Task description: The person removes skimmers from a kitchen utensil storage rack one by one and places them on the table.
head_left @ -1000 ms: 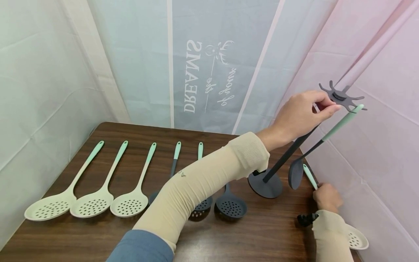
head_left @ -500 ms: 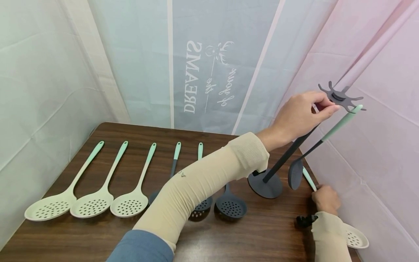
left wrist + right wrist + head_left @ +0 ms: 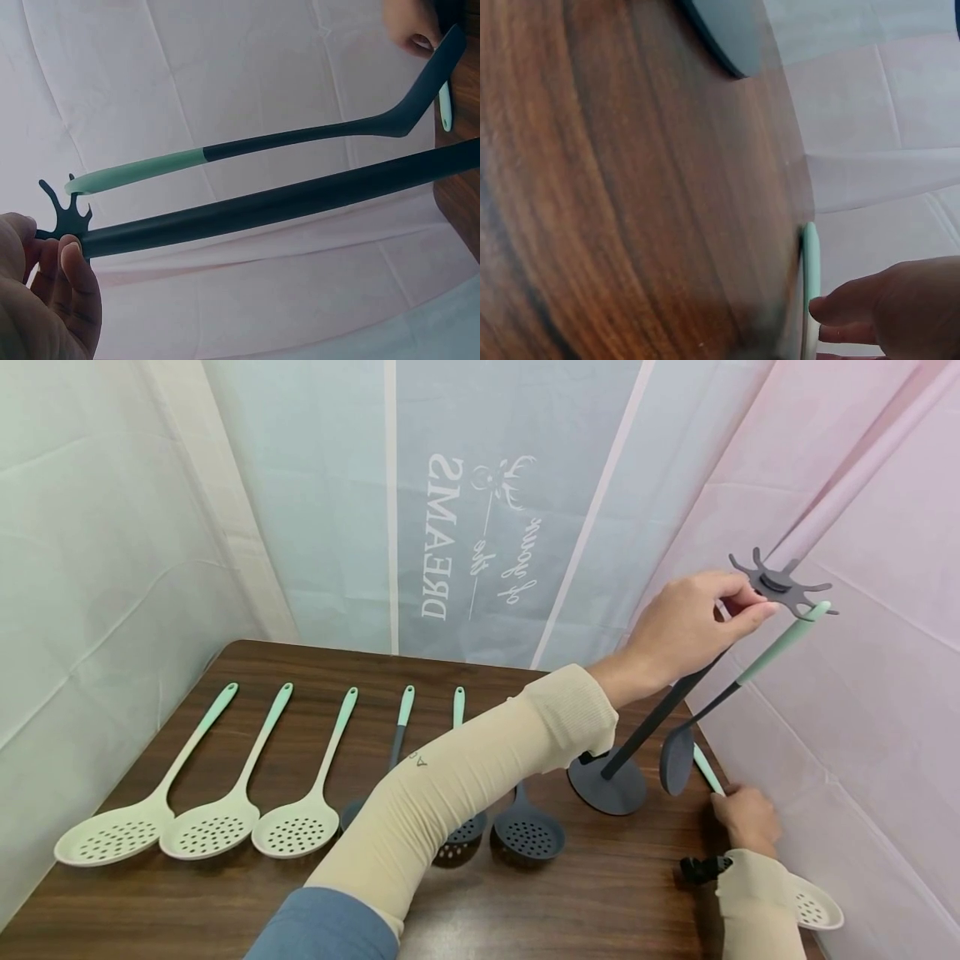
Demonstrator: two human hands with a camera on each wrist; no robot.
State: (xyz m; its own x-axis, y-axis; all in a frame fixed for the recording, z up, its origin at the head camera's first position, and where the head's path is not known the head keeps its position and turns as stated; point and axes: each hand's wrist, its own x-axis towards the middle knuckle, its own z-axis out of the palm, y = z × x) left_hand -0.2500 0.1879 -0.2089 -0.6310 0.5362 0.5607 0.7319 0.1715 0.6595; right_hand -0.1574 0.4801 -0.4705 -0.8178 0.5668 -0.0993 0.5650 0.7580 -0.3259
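My left hand [image 3: 693, 625] reaches across and grips the top of the dark stand's pole [image 3: 652, 722], just under its hook crown [image 3: 780, 583]. The left wrist view shows my fingers [image 3: 71, 289] curled round the pole [image 3: 270, 206] beside the crown [image 3: 64, 217]. A dark skimmer with a mint handle [image 3: 750, 670] hangs from one hook, its head [image 3: 677, 760] above the table. My right hand [image 3: 746, 818] grips the mint handle [image 3: 707, 767] of a cream skimmer lying at the table's right edge, its head [image 3: 813, 907] behind my wrist. In the right wrist view my fingertips [image 3: 855, 311] touch that handle [image 3: 810, 285].
Three cream skimmers [image 3: 213, 827] lie in a row on the left of the brown table [image 3: 225, 902]. Dark skimmers [image 3: 528, 835] lie in the middle, partly hidden by my left forearm. The stand's round base [image 3: 609, 787] sits at right. Cloth walls close in behind and on both sides.
My right hand and the cream skimmer's handle have slid slightly toward me. My left hand and the stand have hardly moved.
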